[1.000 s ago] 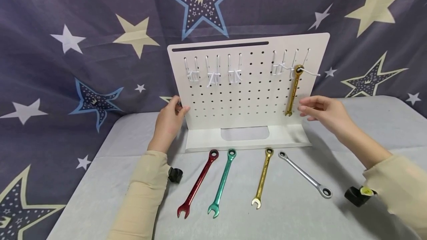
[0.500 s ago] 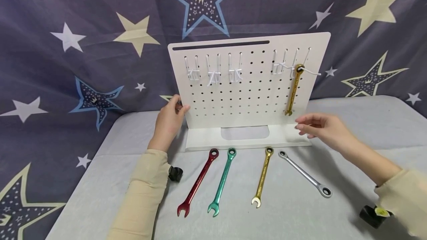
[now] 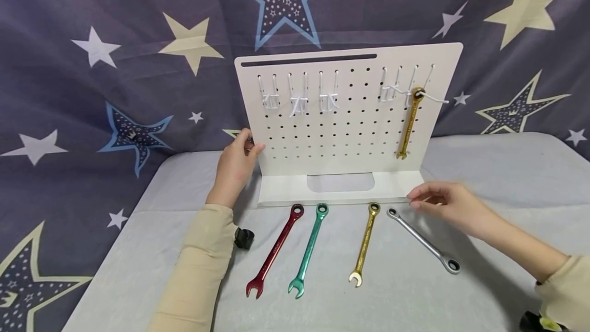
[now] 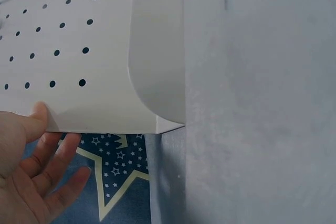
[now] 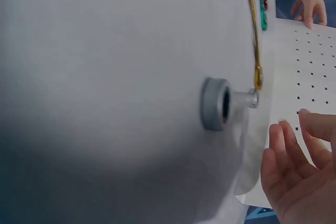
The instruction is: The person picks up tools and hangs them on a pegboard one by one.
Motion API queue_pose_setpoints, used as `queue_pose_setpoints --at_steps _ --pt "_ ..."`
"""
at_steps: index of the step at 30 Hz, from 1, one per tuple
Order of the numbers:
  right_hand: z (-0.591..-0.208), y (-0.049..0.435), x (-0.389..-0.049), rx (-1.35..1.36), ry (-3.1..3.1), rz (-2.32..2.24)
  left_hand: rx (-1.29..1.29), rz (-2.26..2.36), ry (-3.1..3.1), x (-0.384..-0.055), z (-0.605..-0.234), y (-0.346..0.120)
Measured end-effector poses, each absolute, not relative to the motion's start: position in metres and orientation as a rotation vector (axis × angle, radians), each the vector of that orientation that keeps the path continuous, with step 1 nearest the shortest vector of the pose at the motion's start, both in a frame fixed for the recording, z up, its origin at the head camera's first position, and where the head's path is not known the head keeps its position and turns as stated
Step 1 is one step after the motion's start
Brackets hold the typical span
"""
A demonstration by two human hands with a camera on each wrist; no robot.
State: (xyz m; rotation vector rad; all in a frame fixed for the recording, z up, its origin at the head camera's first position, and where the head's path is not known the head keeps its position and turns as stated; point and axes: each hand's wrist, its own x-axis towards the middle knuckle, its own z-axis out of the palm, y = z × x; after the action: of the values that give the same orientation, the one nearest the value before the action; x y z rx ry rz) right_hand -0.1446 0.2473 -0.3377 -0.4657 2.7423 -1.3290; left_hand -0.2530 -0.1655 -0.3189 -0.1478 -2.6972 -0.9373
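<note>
My left hand (image 3: 234, 168) holds the left edge of a white pegboard (image 3: 286, 165), thumb on the front face, fingers behind it, as the left wrist view also shows. My right hand (image 3: 454, 206) hovers with nothing in it near the board's front right corner, above the silver double-ring wrench (image 3: 421, 239). In the right wrist view its fingers (image 5: 286, 145) are loosely bent and apart. A gold combination wrench (image 3: 407, 127) hangs by its ring end from a hook at the board's right. Another gold wrench (image 3: 366, 242) lies on the table, left of the silver one.
A red wrench (image 3: 275, 250) and a green wrench (image 3: 309, 252) lie further left on the grey cloth-covered table (image 3: 184, 275). Several white wire hooks (image 3: 298, 99) stick out from the board's upper part. A star-patterned curtain (image 3: 138, 40) hangs behind.
My right hand has moved down from beside the hanging gold wrench to the board's front right corner, near the silver wrench. The left hand keeps its hold on the board.
</note>
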Motion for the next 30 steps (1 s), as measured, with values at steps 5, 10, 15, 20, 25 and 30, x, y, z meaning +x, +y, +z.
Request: queue_pose_setpoints --at_steps 5,10,15,20,25,30 --pt "-0.345 0.25 -0.139 -0.508 2.688 -1.307 -0.145 -0.939 -2.695 -0.252 -0.318 -0.166" --pt "-0.351 0.254 -0.134 -0.55 2.667 -1.293 -0.15 -0.944 -2.699 -0.252 -0.317 -0.165" --pt "-0.359 0.257 -0.132 -0.696 2.718 -1.223 -0.152 -0.945 -2.7 -0.253 -0.317 -0.165" --pt "-0.363 0.254 -0.13 -0.755 2.74 -1.173 -0.148 -0.953 -2.709 -0.252 -0.318 -0.166" --pt "-0.364 0.251 -0.13 -0.731 2.737 -1.14 -0.142 -0.952 -2.71 -0.252 -0.318 -0.166" --pt "-0.365 0.25 -0.129 -0.704 2.764 -1.111 -0.146 -0.948 -2.706 -0.252 -0.318 -0.166"
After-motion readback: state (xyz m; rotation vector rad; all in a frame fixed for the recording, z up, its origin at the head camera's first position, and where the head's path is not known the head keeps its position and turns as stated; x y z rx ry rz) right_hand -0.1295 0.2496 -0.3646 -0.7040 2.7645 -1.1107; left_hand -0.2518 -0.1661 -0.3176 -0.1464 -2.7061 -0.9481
